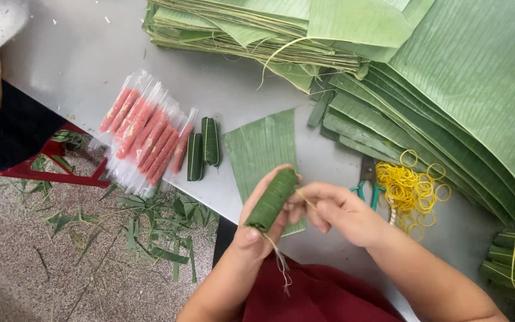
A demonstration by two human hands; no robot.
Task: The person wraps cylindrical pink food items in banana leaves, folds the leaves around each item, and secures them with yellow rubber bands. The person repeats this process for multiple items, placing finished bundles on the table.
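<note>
Green leaf roll (272, 198): you are gripping it closed in your left hand (257, 223), just below the flat leaf piece (262, 146) on the tabletop (78, 53), while your right hand (335, 211) is pinching the tying strip (303, 197); keep it taut, wrapping snugly.

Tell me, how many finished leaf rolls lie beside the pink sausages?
2: one roll next to the sausages, another right of it. A third is in the left hand.
</note>
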